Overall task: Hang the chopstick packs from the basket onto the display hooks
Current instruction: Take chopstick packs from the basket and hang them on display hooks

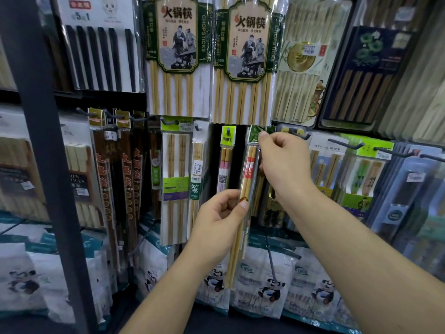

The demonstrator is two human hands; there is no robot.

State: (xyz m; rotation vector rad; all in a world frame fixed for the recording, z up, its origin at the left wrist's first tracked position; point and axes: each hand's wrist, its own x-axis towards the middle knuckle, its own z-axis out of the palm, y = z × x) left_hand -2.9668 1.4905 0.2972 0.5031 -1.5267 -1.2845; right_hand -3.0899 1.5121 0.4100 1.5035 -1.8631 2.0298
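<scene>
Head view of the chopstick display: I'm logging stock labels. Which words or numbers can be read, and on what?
"火锅筷" and "CHOPSTICKS": green-labelled packs, top row.
"JOY-HER": white-headed pack, right.
"5" and "1": black chopstick pack, upper left.
"箸": narrow pack, on its green band.
Too blurred: held chopstick pack's red label, price stickers.

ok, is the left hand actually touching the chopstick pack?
Touching. The head view shows the left hand pinching the chopstick pack near its middle between thumb and fingers. The right hand pinches its green top.
</scene>
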